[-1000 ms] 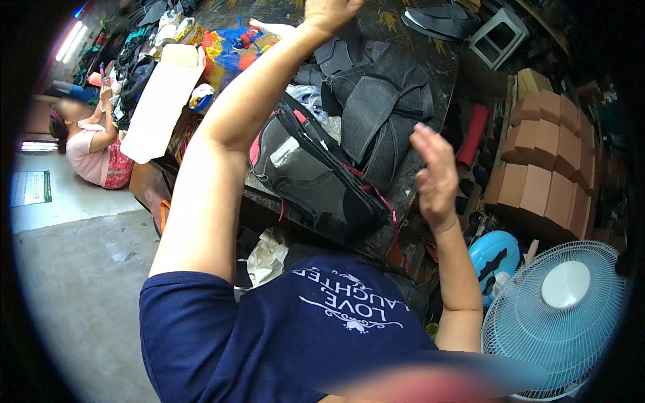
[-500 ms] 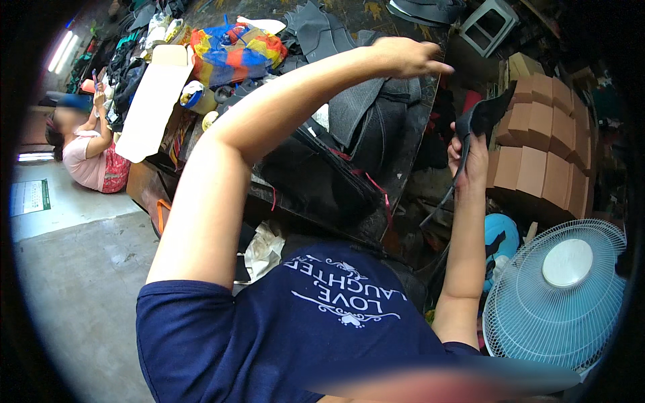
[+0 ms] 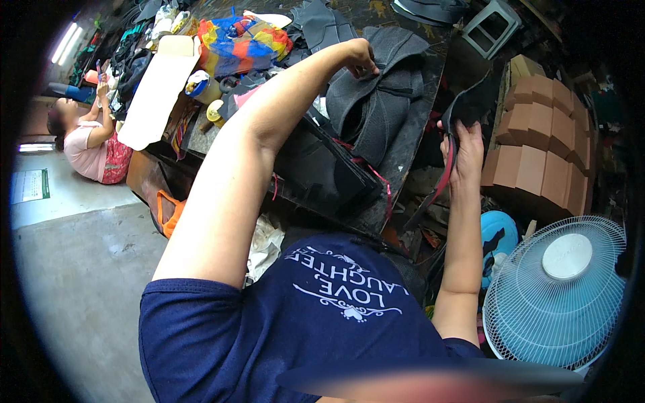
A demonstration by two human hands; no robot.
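My left hand [image 3: 363, 58] is over the table, its fingers closed on the edge of a dark grey cut fabric piece [image 3: 400, 57] that bends up from the pile. Below it lie more curved grey fabric pieces [image 3: 376, 127]. Out to the right, beyond the table's edge, my right hand [image 3: 465, 151] grips a black fabric piece [image 3: 474, 97]. This piece stands up above my fingers, and a narrow strip with a reddish edge [image 3: 447, 174] hangs down beside the palm. A stack of black sheets [image 3: 329, 178] lies near the table's front edge, with pink ties by it.
Brown cartons [image 3: 544, 141] are piled at the right, behind a white-and-blue fan [image 3: 554, 289]. A grey plastic stool [image 3: 492, 28] stands at the far right. A long white board [image 3: 160, 94] and a colourful mesh bag [image 3: 242, 43] are at the left. Another person [image 3: 91, 141] sits at the far left.
My left hand has come back leftward and down to the pile and taken hold of a grey fabric piece, lifting its edge. The black piece in my right hand has turned, showing the reddish edge.
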